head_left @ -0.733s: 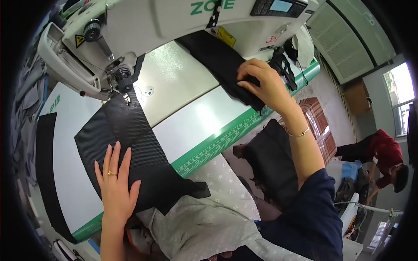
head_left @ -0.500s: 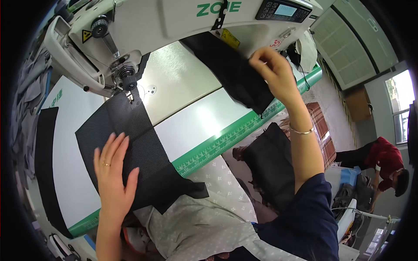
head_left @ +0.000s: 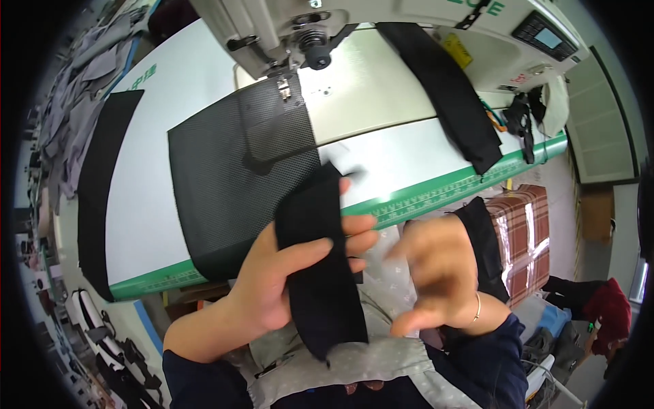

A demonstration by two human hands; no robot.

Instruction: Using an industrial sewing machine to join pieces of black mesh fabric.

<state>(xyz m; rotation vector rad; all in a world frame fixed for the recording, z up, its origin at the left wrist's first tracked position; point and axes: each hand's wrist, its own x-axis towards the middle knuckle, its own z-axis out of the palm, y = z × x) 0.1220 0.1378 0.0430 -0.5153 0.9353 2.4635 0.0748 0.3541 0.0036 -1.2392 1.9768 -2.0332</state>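
Observation:
My left hand (head_left: 262, 283) is closed around a short black fabric strip (head_left: 317, 293), with the thumb across its front and the fingers behind. The strip hangs upright above the table's front edge. Just right of it, my right hand (head_left: 443, 269) is blurred, thumb and fingers apart, and holds nothing I can see. Behind the left hand a black mesh fabric piece (head_left: 225, 177) lies flat, its far corner under the presser foot (head_left: 284, 88) of the sewing machine (head_left: 266, 31). The strip and left hand hide part of its near right side.
A long black fabric strip (head_left: 102, 198) lies at the table's left. Folded black fabric (head_left: 446, 88) lies on the right, near orange-handled snips (head_left: 497, 121). A green ruler edge (head_left: 436, 198) runs along the front. Beyond a plaid-covered box (head_left: 523, 238), a person in red (head_left: 606, 313) bends over.
My left hand has lifted off the mesh piece and now holds the short black strip. My right hand has come from the folded black fabric toward the middle. The whole view has shifted.

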